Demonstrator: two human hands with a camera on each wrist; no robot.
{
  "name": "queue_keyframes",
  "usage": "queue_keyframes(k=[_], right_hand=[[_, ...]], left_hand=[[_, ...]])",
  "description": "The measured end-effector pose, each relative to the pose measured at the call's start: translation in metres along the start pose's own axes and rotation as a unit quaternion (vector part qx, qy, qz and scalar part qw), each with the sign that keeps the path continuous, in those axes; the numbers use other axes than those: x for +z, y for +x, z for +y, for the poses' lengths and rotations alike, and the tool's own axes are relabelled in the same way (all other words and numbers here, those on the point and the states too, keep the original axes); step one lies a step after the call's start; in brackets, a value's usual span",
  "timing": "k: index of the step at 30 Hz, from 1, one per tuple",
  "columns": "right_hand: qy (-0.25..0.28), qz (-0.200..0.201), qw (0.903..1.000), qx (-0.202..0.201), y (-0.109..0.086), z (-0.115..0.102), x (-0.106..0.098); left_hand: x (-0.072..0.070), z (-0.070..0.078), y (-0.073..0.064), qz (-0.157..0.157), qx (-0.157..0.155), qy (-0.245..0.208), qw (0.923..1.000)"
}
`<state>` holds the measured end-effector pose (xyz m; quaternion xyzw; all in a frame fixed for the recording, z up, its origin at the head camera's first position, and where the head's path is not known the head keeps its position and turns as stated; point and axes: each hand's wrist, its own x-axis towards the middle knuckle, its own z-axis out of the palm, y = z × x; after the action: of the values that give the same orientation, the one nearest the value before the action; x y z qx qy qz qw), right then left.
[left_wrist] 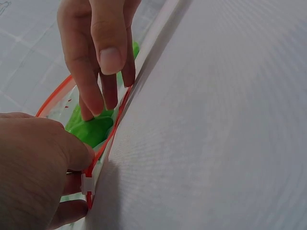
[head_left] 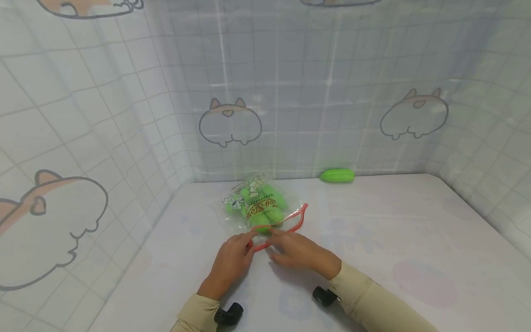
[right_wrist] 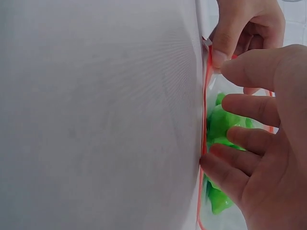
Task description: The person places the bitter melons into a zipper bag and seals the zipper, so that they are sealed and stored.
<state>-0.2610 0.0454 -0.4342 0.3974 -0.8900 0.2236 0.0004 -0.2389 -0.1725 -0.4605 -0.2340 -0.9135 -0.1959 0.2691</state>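
Observation:
A clear zip bag (head_left: 261, 205) with "Toy Story" printing lies on the table, several green pieces (left_wrist: 91, 129) inside. Its red zip edge (head_left: 299, 221) faces me and gapes apart. My left hand (head_left: 234, 257) pinches the left corner of that edge, beside a small white slider (left_wrist: 88, 184). At the mouth of the bag is my right hand (head_left: 296, 249), its fingers spread and reaching over the red edge; in the right wrist view its fingertips (right_wrist: 207, 162) are right at the zip and nothing is gripped.
A green cucumber-shaped piece (head_left: 337, 175) lies at the back of the white table (head_left: 373, 230), against the rear curtain. Gridded curtains (head_left: 290, 92) with animal drawings enclose the table at the back and both sides. Dark wrist devices (head_left: 229, 314) sit under both sleeves.

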Motion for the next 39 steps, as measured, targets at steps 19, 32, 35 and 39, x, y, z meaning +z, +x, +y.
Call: queue_keyframes(k=[19,32,35,39], right_hand=[[0.002,0.020,0.9997,0.012,-0.001,0.005,-0.003],[0.110,0.090,0.9879,0.063,-0.034,0.036,-0.025],[0.121,0.096,0.9847,0.080,-0.039,0.043,-0.031],[0.125,0.114,0.9805,0.100,-0.047,0.052,-0.038]], left_hand=[[0.002,-0.001,-0.001,0.015,0.005,0.000,0.9999],[-0.001,0.001,-0.002,-0.002,-0.014,-0.001,0.9999],[-0.001,0.001,-0.001,0.000,-0.012,0.001,0.9999],[0.000,0.001,-0.001,0.004,-0.007,0.003,1.0000]])
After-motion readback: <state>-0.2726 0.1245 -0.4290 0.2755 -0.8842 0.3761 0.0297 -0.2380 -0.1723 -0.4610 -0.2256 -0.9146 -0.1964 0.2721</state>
